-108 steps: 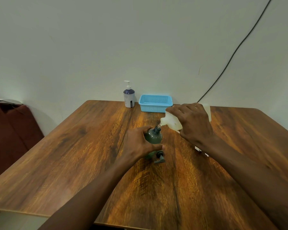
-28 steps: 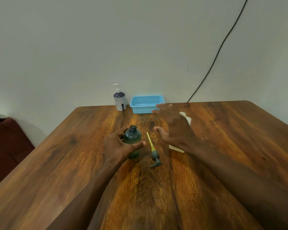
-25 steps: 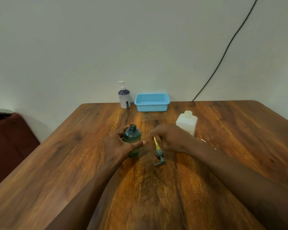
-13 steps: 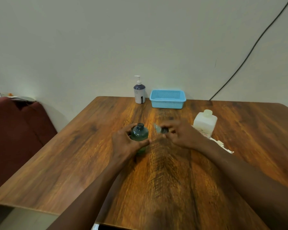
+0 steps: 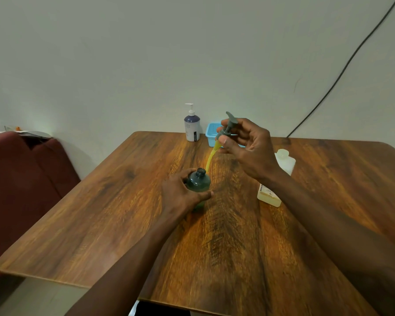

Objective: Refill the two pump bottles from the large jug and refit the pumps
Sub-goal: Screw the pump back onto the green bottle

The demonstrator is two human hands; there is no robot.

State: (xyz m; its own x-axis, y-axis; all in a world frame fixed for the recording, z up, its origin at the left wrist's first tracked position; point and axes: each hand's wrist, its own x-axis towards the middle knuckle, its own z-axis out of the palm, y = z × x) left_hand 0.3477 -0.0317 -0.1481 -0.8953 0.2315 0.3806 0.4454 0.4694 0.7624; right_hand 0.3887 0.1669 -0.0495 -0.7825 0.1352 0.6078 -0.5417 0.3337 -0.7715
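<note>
A dark green bottle (image 5: 198, 182) stands upright on the wooden table (image 5: 237, 236) with its neck open. My left hand (image 5: 180, 193) grips its side. My right hand (image 5: 249, 149) holds the grey pump (image 5: 227, 127) raised above and to the right of the bottle. The pump's yellow tube (image 5: 211, 157) hangs down at a slant, its tip just beside the bottle's mouth. The large white jug (image 5: 276, 176) stands uncapped behind my right wrist, partly hidden. A second pump bottle (image 5: 192, 127), white and purple with its pump fitted, stands at the table's far edge.
A blue plastic basket (image 5: 211, 133) sits at the far edge beside the purple bottle, half hidden by my right hand. A dark red seat (image 5: 21, 179) stands left of the table. A black cable (image 5: 342, 69) runs down the wall at right.
My right hand set the jug down upright, picked the pump off the table and lifted it, bringing the tube's tip to the green bottle's mouth. My left hand stayed on the bottle.
</note>
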